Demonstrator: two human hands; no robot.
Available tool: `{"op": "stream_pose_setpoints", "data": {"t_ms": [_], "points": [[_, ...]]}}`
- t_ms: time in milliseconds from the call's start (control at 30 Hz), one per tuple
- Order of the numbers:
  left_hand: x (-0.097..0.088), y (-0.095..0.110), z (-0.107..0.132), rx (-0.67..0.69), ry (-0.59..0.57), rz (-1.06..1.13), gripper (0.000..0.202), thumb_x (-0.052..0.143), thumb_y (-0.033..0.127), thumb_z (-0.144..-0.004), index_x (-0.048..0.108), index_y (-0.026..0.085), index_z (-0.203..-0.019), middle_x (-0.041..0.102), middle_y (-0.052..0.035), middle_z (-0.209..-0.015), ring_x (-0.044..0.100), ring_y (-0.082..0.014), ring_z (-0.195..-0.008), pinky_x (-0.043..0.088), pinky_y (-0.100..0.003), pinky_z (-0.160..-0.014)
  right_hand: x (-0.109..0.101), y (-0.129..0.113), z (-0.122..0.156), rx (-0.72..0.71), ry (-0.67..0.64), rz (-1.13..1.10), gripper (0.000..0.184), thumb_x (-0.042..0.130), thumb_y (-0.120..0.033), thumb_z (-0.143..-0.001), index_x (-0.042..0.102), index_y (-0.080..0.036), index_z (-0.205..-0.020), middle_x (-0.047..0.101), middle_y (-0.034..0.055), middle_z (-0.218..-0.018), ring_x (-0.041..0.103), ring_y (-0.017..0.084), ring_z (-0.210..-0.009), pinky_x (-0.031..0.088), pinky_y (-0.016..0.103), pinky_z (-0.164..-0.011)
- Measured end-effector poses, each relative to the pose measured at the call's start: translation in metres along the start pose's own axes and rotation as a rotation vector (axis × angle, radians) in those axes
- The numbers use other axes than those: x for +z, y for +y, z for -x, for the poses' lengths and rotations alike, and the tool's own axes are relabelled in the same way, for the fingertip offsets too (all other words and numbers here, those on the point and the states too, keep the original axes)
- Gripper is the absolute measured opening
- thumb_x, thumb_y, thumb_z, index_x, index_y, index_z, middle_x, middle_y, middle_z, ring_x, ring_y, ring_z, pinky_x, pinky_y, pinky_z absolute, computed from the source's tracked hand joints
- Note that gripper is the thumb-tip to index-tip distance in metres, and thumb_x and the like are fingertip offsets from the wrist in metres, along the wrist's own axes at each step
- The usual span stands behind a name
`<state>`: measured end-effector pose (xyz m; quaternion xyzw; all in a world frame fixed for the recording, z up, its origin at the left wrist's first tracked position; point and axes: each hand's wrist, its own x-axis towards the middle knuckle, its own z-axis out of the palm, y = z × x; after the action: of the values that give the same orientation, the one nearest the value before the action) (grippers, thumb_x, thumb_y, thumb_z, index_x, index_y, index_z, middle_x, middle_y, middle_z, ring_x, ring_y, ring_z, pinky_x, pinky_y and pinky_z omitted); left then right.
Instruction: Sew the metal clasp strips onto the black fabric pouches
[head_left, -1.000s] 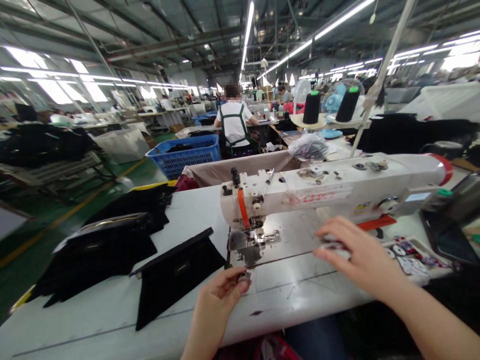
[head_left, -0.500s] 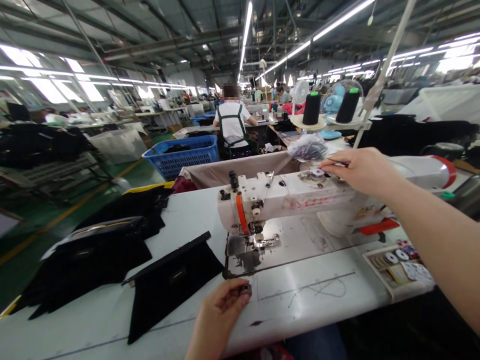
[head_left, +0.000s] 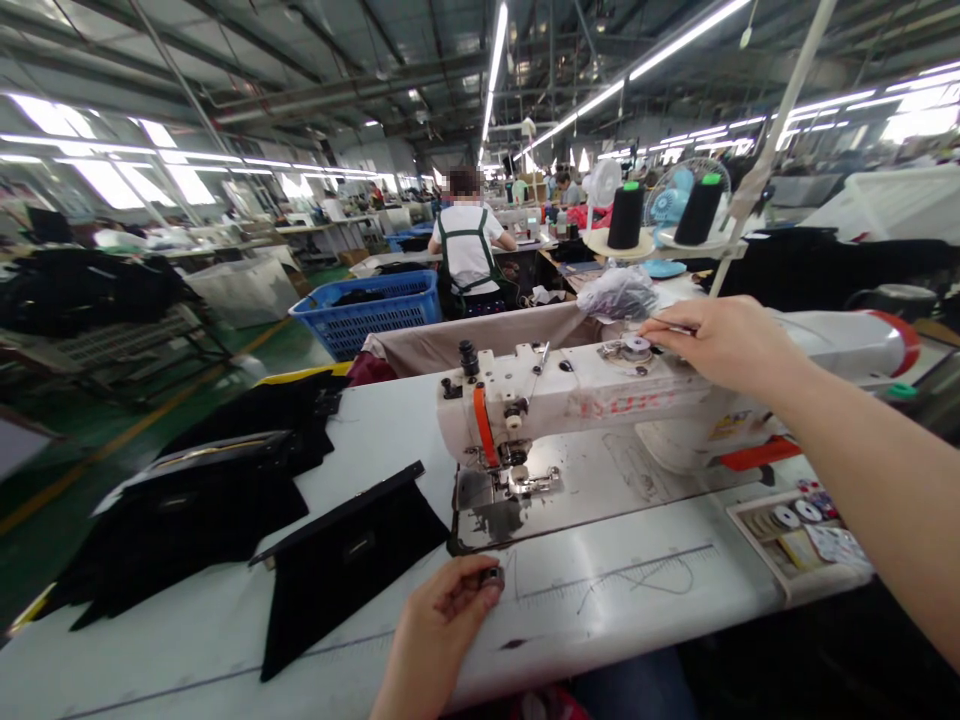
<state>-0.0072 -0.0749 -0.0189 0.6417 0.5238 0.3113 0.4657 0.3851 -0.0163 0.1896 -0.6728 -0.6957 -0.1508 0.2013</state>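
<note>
A small metal bobbin case (head_left: 492, 577) is pinched between the thumb and fingers of my left hand (head_left: 444, 615), low over the table in front of the needle plate. My right hand (head_left: 716, 340) reaches across the top of the white sewing machine (head_left: 570, 385). Its closed fingertips are at the edge of a pale bobbin (head_left: 637, 343) on the machine's winder; the far side of the grip is hidden. Left of the needle area lies a black fabric piece (head_left: 341, 570) with a small metal tag.
A stack of black pieces (head_left: 202, 490) covers the left of the table. At the right front edge sits a tray (head_left: 787, 590) of bobbins and small items. Black thread cones (head_left: 625, 218) stand behind the machine. Ahead, a person (head_left: 466, 245) sits beside a blue basket (head_left: 367, 315).
Both hands keep their places and grips. The view has shifted very slightly; nothing else visibly differs.
</note>
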Motion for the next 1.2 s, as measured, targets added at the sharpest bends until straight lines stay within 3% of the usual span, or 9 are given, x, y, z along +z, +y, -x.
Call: {"op": "stream_pose_setpoints", "data": {"t_ms": [333, 567, 700, 867, 900, 967, 1067, 1133, 1200], "points": [[0.002, -0.001, 0.000, 0.007, 0.009, 0.052, 0.034, 0.073, 0.045, -0.078, 0.077, 0.018, -0.100, 0.075, -0.0069, -0.088, 0.071, -0.0228, -0.083, 0.056, -0.029, -0.075, 0.001, -0.003, 0.003, 0.044, 0.042, -0.049, 0.029, 0.054, -0.037, -0.093, 0.081, -0.028, -0.099, 0.079, 0.0019, -0.106, 0.072, 0.029, -0.099, 0.050, 0.038, -0.080], [0.003, 0.003, 0.002, 0.019, 0.029, 0.074, 0.033, 0.075, 0.043, -0.077, 0.078, 0.018, -0.098, 0.076, -0.0074, -0.087, 0.072, -0.0231, -0.082, 0.058, -0.028, -0.074, 0.008, 0.002, 0.000, -0.026, 0.078, -0.064, 0.030, 0.053, -0.038, -0.093, 0.080, -0.028, -0.097, 0.079, 0.0010, -0.104, 0.071, 0.027, -0.096, 0.049, 0.036, -0.077], [0.001, 0.006, 0.000, 0.038, 0.043, 0.083, 0.030, 0.076, 0.041, -0.076, 0.079, 0.018, -0.095, 0.077, -0.0070, -0.084, 0.072, -0.0223, -0.078, 0.058, -0.028, -0.071, -0.002, 0.002, 0.001, -0.001, 0.076, -0.065, 0.026, 0.057, -0.034, -0.093, 0.081, -0.026, -0.098, 0.079, 0.0022, -0.102, 0.072, 0.027, -0.094, 0.048, 0.036, -0.076], [0.002, 0.023, 0.006, 0.012, 0.043, 0.213, 0.024, 0.078, 0.032, -0.072, 0.080, 0.017, -0.091, 0.077, -0.0063, -0.079, 0.072, -0.0204, -0.074, 0.059, -0.027, -0.071, -0.013, -0.051, 0.055, -0.013, 0.287, -0.215, 0.027, 0.056, -0.035, -0.098, 0.078, -0.022, -0.107, 0.076, 0.0067, -0.112, 0.069, 0.023, -0.102, 0.048, 0.033, -0.084], [0.003, 0.029, 0.008, -0.016, 0.030, 0.277, 0.026, 0.078, 0.030, -0.072, 0.079, 0.016, -0.093, 0.076, -0.0057, -0.075, 0.071, -0.0195, -0.070, 0.059, -0.028, -0.069, -0.007, -0.070, 0.073, -0.033, 0.269, -0.357, 0.023, 0.060, -0.035, -0.096, 0.077, -0.024, -0.106, 0.076, 0.0049, -0.108, 0.069, 0.020, -0.096, 0.049, 0.030, -0.080], [0.005, 0.042, 0.014, -0.074, 0.003, 0.408, 0.032, 0.080, 0.029, -0.072, 0.077, 0.014, -0.101, 0.075, -0.0048, -0.072, 0.070, -0.0182, -0.064, 0.060, -0.029, -0.066, 0.012, -0.111, 0.113, -0.005, -0.057, -0.707, 0.022, 0.063, -0.038, -0.094, 0.075, -0.028, -0.108, 0.075, 0.0025, -0.101, 0.065, 0.015, -0.074, 0.049, 0.027, -0.065], [0.008, 0.057, 0.022, -0.104, -0.044, 0.536, 0.038, 0.085, 0.028, -0.071, 0.076, 0.013, -0.104, 0.076, -0.0048, -0.075, 0.070, -0.0180, -0.062, 0.061, -0.031, -0.066, 0.049, -0.160, 0.163, 0.206, -0.528, -1.116, 0.055, 0.070, -0.040, -0.087, 0.057, -0.028, -0.140, 0.072, 0.0028, -0.101, 0.061, 0.015, -0.071, 0.051, 0.028, -0.066], [0.007, 0.062, 0.027, -0.111, -0.067, 0.590, 0.036, 0.087, 0.027, -0.070, 0.077, 0.014, -0.102, 0.075, -0.0043, -0.072, 0.071, -0.0182, -0.065, 0.062, -0.031, -0.069, 0.067, -0.174, 0.181, 0.307, -0.654, -1.255, 0.043, 0.068, -0.043, -0.089, 0.063, -0.025, -0.128, 0.069, 0.0002, -0.087, 0.059, 0.015, -0.071, 0.048, 0.028, -0.065], [0.006, 0.064, 0.032, -0.096, -0.075, 0.656, 0.035, 0.091, 0.027, -0.068, 0.078, 0.015, -0.098, 0.076, -0.0052, -0.079, 0.072, -0.0187, -0.072, 0.062, -0.030, -0.073, 0.076, -0.173, 0.186, 0.335, -0.651, -1.279, 0.030, 0.061, -0.049, -0.093, 0.069, -0.022, -0.103, 0.064, -0.0003, -0.079, 0.057, 0.016, -0.072, 0.046, 0.028, -0.066]]}}
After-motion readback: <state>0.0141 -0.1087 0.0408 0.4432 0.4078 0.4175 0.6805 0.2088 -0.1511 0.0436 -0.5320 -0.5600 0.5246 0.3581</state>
